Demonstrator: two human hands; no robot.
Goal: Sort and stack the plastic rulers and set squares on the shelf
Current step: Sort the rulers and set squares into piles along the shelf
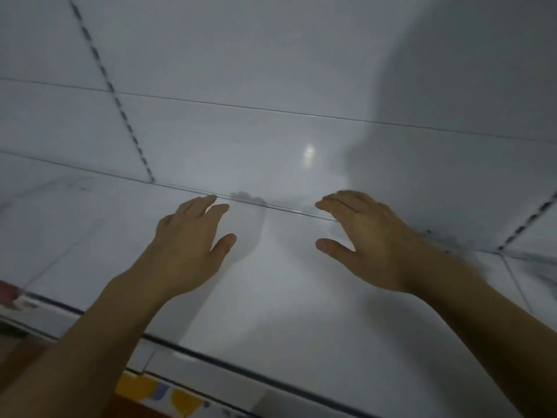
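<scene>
Head view: two bare forearms reach forward over a white shelf [271,297]. Left hand [190,239]: palm down, fingers [208,203] nearly straight and close together, thumb spread to the side; it holds nothing, and its fingertips lie at the seam where the shelf board meets the white back panel [271,55]. Right hand [370,236]: palm down, fingers [337,203] loosely bent and spread, thumb extended toward the left hand; it grips nothing. Whether either hand presses the surface or hovers just above it cannot be told. Rulers and set squares: none can be made out with certainty; a faint clear edge [289,210] runs along the back seam between the two hands, possibly transparent plastic, but the blur leaves this undecided. Grey smudges [443,236] near the right wrist are also unreadable. Back panel: slotted upright strip [111,89] at left, a horizontal seam, a small light reflection [309,152], a large shadow at right. Lower edge: yellow and blue label patches [156,390] below the shelf front, blurred; a red item [9,292] cut off at the left border.
</scene>
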